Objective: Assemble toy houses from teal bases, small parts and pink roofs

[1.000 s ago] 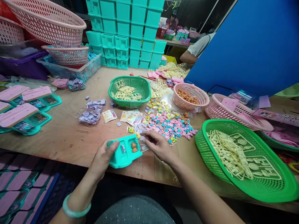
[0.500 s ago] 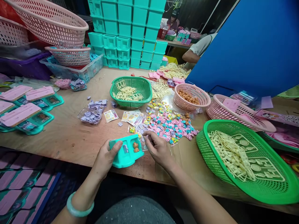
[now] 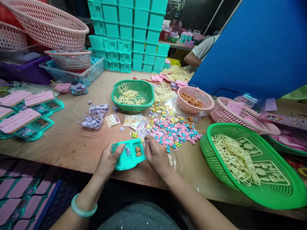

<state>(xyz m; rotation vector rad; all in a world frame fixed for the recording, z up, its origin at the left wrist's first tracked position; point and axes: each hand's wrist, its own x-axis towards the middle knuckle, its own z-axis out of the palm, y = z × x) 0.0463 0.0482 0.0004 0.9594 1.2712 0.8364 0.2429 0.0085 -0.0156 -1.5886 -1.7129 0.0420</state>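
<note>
My left hand (image 3: 109, 158) grips a teal plastic toy case (image 3: 126, 162) by its left side, thumb on top, tilted toward me above the table's front edge. Inside the case's compartments are a small brown bear figure (image 3: 138, 151) and a lilac plastic piece (image 3: 128, 151). At the case's right edge is my right hand (image 3: 157, 156), its fingers pinched together; what they hold, if anything, is hidden. Just beyond it lies a spread of small pink, blue and yellow plastic pieces (image 3: 171, 130). Printed sticker sheets (image 3: 135, 121) lie behind the case.
A green basket (image 3: 115, 102) holds cream-coloured frames; another green basket (image 3: 208, 150) stands at right. A pink basket (image 3: 211, 107) contains brown figures. Lilac pieces (image 3: 93, 119) lie left of centre, near pink-lidded cases (image 3: 21, 119). Teal boxes (image 3: 126, 28) are stacked behind. A co-worker's arm (image 3: 193, 59) shows beyond.
My right hand has moved slightly left and down, closer to the case's right edge, its fingers more closed. The left hand keeps its hold on the case. The whole view has shifted slightly.
</note>
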